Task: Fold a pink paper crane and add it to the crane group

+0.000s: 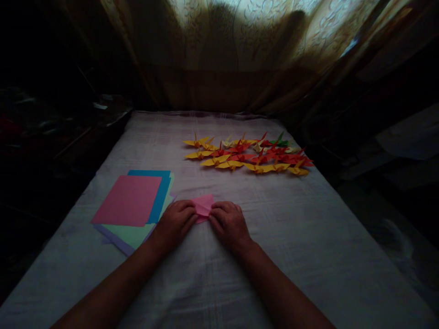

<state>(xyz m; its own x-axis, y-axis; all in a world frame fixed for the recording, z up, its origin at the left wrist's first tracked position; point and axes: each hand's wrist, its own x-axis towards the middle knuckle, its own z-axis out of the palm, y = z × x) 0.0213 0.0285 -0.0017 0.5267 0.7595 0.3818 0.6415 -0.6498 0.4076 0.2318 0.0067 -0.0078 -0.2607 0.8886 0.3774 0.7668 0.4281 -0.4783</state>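
A small folded piece of pink paper (203, 204) lies on the cloth-covered table (308, 228), between my two hands. My left hand (175, 221) has its fingers curled and pinches the paper's left edge. On the other side, my right hand (227, 222) presses and grips the paper's right edge with bent fingers. Part of the paper is hidden under my fingertips.
A stack of coloured paper sheets (132, 201), pink on top with blue and green beneath, lies to the left. Several folded paper cranes (248, 155) in yellow, red and green sit in rows farther back. A curtain (240, 45) hangs behind the table; both sides are dark.
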